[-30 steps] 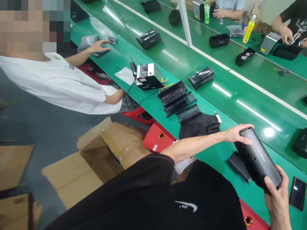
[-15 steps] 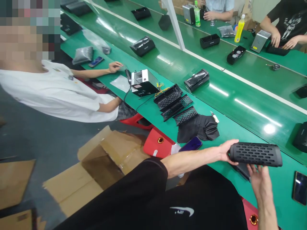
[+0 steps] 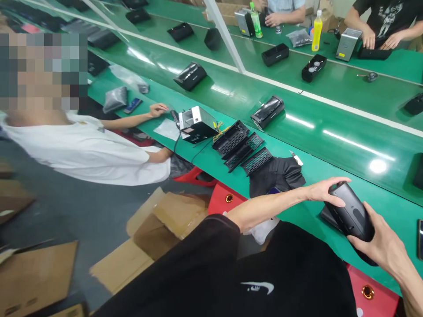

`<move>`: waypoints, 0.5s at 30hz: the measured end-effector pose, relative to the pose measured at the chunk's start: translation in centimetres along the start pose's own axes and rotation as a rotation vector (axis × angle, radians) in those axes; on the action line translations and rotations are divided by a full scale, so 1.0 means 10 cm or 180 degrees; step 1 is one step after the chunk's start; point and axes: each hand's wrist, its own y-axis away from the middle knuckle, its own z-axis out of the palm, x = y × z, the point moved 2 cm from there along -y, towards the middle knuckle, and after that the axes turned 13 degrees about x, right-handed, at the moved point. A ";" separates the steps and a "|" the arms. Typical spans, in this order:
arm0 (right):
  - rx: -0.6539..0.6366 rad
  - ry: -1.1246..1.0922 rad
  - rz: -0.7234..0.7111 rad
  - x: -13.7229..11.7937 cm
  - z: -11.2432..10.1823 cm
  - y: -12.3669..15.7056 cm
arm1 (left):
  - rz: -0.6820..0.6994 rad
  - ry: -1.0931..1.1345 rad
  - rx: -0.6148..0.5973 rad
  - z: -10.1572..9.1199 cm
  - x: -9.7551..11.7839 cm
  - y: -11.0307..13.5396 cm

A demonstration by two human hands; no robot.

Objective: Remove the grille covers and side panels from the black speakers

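Observation:
Both hands grip a black speaker housing point(image 3: 353, 212) above the green table, its smooth side facing up. My left hand point(image 3: 328, 192) is wrapped round the far left end, thumb on top. Round the near right end curl the fingers of my right hand point(image 3: 385, 240). Beneath the housing lies a flat dark item point(image 3: 328, 219), partly hidden, so its kind is unclear. Left of my hands rest a crumpled black cloth point(image 3: 277, 174) and several black perforated grille pieces point(image 3: 257, 161).
A metal-cased device point(image 3: 197, 124) with cables stands near a co-worker in a white shirt point(image 3: 99, 154). More speakers point(image 3: 267, 112) sit along the green conveyor point(image 3: 228, 94). A phone point(image 3: 420, 237) lies at the right edge. Open cardboard boxes point(image 3: 178, 215) are on the floor.
The housing has turned in my hands from its slotted grille side to a smooth side and now slants. My right hand has moved from underneath to grip its near end.

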 end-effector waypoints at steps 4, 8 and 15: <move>0.0513 -0.0792 0.0358 0.17 0.03 0.14 | -0.0145 0.0444 0.0469 0.00 -0.17 0.18; 0.0537 -0.2219 0.1441 0.37 0.21 0.37 | -0.0284 0.0693 0.0734 -0.04 -0.31 0.29; 0.0890 -0.2129 0.1356 0.08 0.17 0.55 | -0.0464 0.0865 0.0373 -0.11 -0.25 0.35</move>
